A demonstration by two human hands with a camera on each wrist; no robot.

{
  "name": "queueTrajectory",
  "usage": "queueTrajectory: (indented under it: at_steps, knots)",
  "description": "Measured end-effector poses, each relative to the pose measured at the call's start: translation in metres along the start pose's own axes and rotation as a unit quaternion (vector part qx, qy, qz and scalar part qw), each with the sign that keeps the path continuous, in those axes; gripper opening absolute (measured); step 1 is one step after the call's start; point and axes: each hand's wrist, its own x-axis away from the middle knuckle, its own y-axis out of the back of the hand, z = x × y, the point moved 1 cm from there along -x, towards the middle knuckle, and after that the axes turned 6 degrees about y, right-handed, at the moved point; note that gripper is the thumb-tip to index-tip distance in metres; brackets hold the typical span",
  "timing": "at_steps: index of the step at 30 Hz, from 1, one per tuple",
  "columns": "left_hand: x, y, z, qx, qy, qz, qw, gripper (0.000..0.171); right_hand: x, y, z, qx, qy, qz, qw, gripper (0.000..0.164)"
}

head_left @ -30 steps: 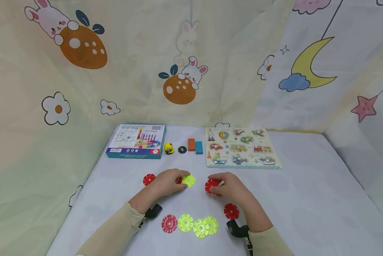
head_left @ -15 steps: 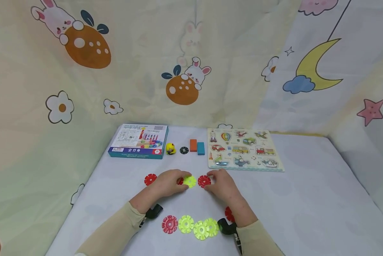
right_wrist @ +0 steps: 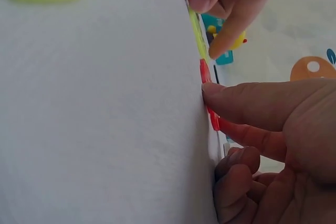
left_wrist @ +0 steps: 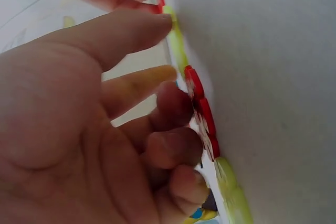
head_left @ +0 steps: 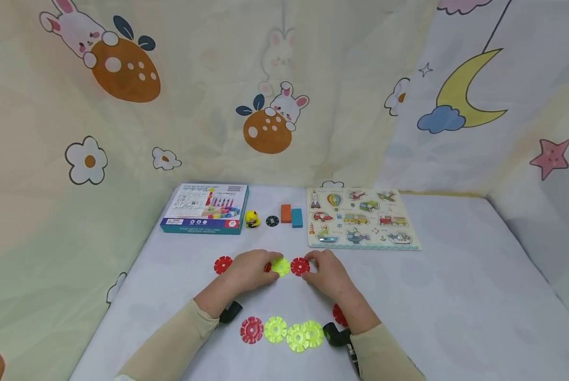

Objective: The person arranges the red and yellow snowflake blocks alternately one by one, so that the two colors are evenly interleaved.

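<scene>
My left hand [head_left: 248, 272] pinches a yellow-green notched plastic disc [head_left: 281, 267] at its edges between thumb and index finger. A red notched disc [left_wrist: 207, 124], mostly covered in the head view, lies under the curled fingers of that hand. Thumb and index finger of my right hand [head_left: 331, 275] grip a red notched disc [head_left: 300, 266] by its edges. It lies flat at the right side of the yellow-green disc; their rims are very close, and whether they interlock I cannot tell. Further left, another red disc [head_left: 223, 265] shows past my left hand.
Nearer the person lie a red disc [head_left: 251, 330], several yellow-green discs [head_left: 276, 329], and one more red disc [head_left: 340, 315] partly under the right wrist. Behind the hands stand a box [head_left: 203, 209], a yellow duck [head_left: 252, 219], a black chip [head_left: 272, 221], two blocks [head_left: 286, 214] and a puzzle board [head_left: 363, 219].
My right hand has moved left with the red disc, bringing it from a gap away to right beside the yellow-green disc. The left hand has stayed in place.
</scene>
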Motion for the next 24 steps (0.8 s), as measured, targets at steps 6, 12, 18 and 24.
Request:
queueTrajectory:
  at_steps: [6,12,18,24]
  knots:
    - [-0.006,0.0,-0.017,0.002,0.011,-0.006,0.9999,0.055,-0.001,0.001,-0.003,-0.006,-0.001,-0.004,1.0,0.041]
    - [-0.018,-0.005,-0.035,0.022,-0.013,0.003,0.9997,0.052,-0.003,0.0,-0.005,0.0,0.008,-0.008,1.0,0.04]
    - [-0.023,-0.008,-0.034,0.051,-0.017,0.013,0.9985,0.047,-0.003,0.0,-0.004,0.005,0.024,-0.004,1.0,0.038]
    - [-0.027,-0.011,-0.028,0.077,-0.034,0.017,0.9963,0.042,0.009,0.009,0.002,-0.015,0.027,0.009,0.999,0.038]
